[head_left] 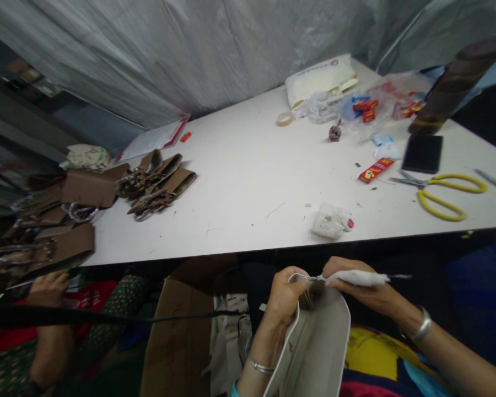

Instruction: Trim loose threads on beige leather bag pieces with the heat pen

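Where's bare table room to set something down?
On the white tabletop, between the bunched brown bags and the crumpled whitish plastic packet, bar thin threads and specks. Crowded: the left end, and the right around yellow-handled scissors and a flat black rectangle.

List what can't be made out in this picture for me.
All in the head view:
Pale bag: lower end cut off by the bottom edge.
White-wrapped item: gripped end partly hidden by the right hand; thin tip blurred.
Dark-handled scissors: handles cut off by the right edge.
Cream pouch: lettering too small and blurred to read.
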The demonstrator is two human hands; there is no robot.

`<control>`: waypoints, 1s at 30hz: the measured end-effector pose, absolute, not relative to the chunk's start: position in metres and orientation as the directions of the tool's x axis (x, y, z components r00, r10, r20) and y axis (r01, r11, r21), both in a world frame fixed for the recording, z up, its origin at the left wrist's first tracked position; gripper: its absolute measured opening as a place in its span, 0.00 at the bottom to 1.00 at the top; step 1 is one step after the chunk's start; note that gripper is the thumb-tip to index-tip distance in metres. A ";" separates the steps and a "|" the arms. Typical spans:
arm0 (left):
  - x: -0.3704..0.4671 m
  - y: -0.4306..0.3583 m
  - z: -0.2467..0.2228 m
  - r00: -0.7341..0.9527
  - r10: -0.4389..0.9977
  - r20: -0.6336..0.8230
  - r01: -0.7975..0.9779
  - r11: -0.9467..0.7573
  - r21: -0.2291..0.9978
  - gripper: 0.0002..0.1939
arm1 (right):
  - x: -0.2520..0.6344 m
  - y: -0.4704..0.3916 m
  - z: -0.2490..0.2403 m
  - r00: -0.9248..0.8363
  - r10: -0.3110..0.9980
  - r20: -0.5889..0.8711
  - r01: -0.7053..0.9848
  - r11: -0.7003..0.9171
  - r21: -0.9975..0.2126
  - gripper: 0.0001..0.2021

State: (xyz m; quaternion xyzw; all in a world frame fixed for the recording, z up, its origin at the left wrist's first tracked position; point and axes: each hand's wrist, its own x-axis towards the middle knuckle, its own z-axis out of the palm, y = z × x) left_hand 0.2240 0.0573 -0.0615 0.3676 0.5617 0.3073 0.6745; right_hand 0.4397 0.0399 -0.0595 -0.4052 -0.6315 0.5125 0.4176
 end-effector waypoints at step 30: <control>0.225 0.035 -0.030 0.265 0.927 -0.266 0.305 0.181 0.935 0.05 | 0.403 0.008 -0.056 -0.101 0.995 -0.021 0.039 -0.017 -0.999 0.09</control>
